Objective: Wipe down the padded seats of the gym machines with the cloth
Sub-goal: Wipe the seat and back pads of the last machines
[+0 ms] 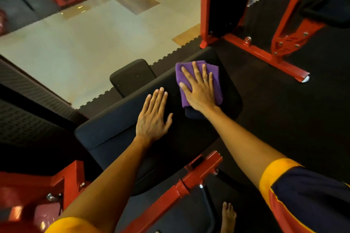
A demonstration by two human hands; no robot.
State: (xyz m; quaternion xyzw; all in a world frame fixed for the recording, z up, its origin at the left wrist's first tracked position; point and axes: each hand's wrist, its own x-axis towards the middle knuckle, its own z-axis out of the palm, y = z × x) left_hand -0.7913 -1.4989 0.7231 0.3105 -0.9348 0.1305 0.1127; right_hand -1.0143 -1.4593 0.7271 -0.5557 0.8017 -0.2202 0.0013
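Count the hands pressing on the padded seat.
2: left hand flat on the bare black padded seat; right hand flat on the purple cloth farther along it. Neither is hidden.

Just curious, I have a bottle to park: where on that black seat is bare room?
Bare: the near-left end of the padded seat, beside the left hand, and the small pad beyond. Crowded: the far end, where the right hand presses the purple cloth.

A red frame point(265, 57) stands on black matting point(284, 119) beside beige flooring point(75, 43).
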